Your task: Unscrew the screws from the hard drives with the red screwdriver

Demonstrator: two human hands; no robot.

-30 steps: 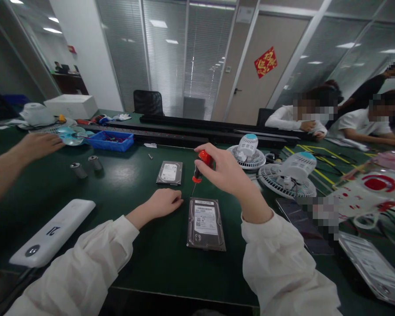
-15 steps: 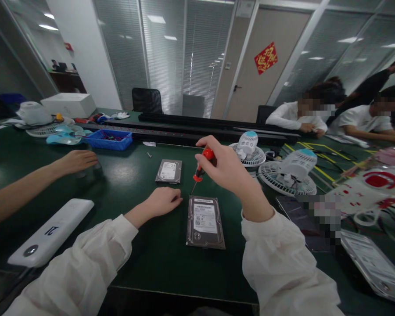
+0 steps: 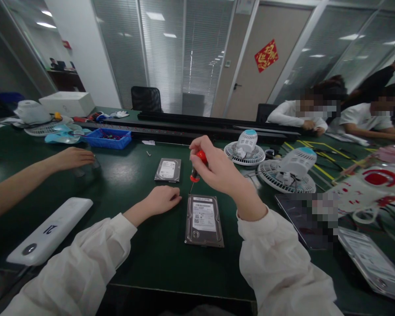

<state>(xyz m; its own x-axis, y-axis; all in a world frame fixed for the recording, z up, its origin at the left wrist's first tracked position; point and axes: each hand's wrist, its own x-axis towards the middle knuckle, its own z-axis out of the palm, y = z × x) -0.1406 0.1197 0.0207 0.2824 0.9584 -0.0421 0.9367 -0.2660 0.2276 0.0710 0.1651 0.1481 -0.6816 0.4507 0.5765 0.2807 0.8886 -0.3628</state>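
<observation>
Green table (image 3: 151, 259) is bearing a drive (image 3: 204, 220), near centre, lid still on: unscrewing is seemingly just starting. Left hand (image 3: 163, 199), fingers loosely curled, is resting just left of it. Right hand (image 3: 219, 169), fingers closed, is pinching a red screwdriver (image 3: 195, 169), tip at its far-left corner.

Right hand (image 3: 217, 171) aloft, curled; left hand (image 3: 163, 199) low, palm-down.
</observation>
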